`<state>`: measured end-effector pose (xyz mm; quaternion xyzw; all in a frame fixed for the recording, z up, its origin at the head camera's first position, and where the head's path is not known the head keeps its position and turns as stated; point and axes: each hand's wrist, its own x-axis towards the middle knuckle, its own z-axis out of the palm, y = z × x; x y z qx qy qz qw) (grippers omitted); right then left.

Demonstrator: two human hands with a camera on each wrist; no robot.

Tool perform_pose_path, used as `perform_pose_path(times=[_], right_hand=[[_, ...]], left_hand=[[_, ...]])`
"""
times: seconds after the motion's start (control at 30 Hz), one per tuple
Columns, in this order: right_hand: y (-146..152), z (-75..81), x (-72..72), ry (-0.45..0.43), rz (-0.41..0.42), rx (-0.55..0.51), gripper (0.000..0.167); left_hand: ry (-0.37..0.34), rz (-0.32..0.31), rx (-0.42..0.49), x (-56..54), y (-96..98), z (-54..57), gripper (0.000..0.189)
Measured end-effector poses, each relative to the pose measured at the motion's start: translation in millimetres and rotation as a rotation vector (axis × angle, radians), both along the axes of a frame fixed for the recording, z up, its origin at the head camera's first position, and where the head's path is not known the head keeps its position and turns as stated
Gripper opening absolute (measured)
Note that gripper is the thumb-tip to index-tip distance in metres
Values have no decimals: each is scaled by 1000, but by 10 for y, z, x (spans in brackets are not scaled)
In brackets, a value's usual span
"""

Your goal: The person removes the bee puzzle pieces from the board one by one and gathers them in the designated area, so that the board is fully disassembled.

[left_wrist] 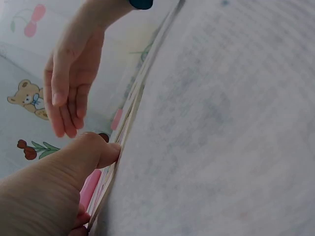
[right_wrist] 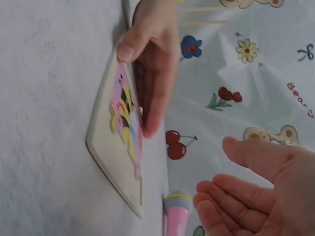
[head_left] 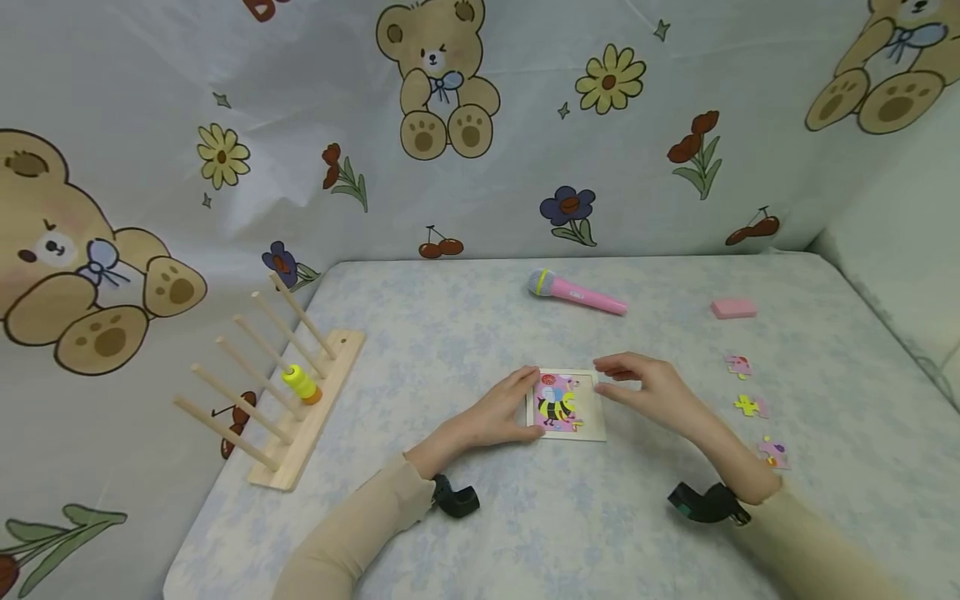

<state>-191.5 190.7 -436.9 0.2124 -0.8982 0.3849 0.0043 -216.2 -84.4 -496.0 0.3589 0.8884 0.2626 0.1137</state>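
Note:
A wooden jigsaw puzzle board [head_left: 591, 421] lies on the table with a bee picture partly filled in; bare wood shows along its right side. My left hand [head_left: 491, 412] holds the board by its left side, thumb at the near corner and fingers at the far one. In the right wrist view, the joined puzzle pieces [right_wrist: 127, 110] stand a little proud of the wood. Just off the board's right edge hovers my right hand [head_left: 656, 392], its thumb and fingers apart with nothing between them.
Several loose puzzle pieces [head_left: 747, 406] lie in a column at the right. Behind them sits a pink block [head_left: 733, 308]. A pink toy microphone [head_left: 585, 295] lies at the back. On the left stands a wooden peg rack [head_left: 330, 379] with yellow and orange beads [head_left: 302, 383].

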Motion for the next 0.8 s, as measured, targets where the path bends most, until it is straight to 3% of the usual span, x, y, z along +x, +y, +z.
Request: perform_pose_path(times=[0.13,0.27,0.57,0.8], right_hand=[[-229,-139,-120,-43,31,-24,38],[-329,-260,-167,-1,23,1,33],[-382,-418,-163,122,-3,85,30],[-440,-461,-144,146,-49,91,34]], left_hand=[[2,-2,3,-6,1,0,90],[0,-7,3,-3,1,-2,90],[4,-5,11,-1,-3,-12,90],[21,-13,15,-1,3,-12,90]])
